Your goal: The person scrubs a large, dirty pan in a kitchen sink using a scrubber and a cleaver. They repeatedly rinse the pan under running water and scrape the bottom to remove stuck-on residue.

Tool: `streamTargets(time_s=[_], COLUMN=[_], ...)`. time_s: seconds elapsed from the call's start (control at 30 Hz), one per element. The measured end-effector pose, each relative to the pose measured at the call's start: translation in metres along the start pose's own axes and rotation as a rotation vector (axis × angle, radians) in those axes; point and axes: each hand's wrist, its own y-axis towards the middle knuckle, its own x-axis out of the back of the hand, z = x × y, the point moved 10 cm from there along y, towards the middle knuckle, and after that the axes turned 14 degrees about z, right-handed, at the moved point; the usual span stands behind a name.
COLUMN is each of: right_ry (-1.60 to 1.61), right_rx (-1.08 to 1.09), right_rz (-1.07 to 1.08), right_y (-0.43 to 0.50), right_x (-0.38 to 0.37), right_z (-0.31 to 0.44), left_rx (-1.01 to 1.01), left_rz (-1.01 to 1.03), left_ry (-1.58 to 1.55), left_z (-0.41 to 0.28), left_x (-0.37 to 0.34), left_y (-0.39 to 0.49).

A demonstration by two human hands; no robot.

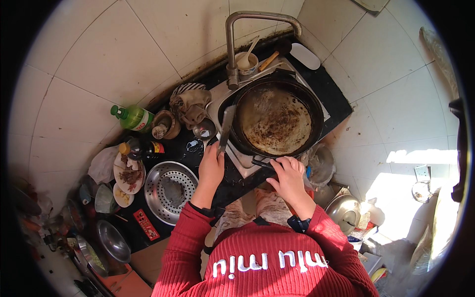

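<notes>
A large dark wok (276,118) with brown burnt residue on its inner face rests over the metal sink (246,169), under the arched faucet (232,44). My left hand (212,165) is closed around the handle end of a metal utensil with a flat, wide blade (227,122), which points up beside the wok's left rim. On the near side, my right hand (287,170) lies over the wok's black handle (261,162), fingers near the rim; how firmly it grips is hard to tell. A metal ladle (205,129) lies left of the blade.
A perforated steel bowl (152,196) holding a grey scouring pad stands left on the black counter. Behind it are a dark sauce bottle (139,148), a green pump bottle (137,118) and a mortar (172,126). A white dish (306,56) lies at the back right.
</notes>
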Motion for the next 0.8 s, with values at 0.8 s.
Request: streamTargets(time_s=[0.8], right_ry=[0.364], right_rx=[-0.037], right_rz=[0.218], right_y=[0.026], right_x=[-0.005], right_z=[-0.021], left_rx=[-0.139], left_rz=[-0.067], left_ry=[0.333], left_z=[-0.052], left_x=[-0.067], left_y=[-0.062])
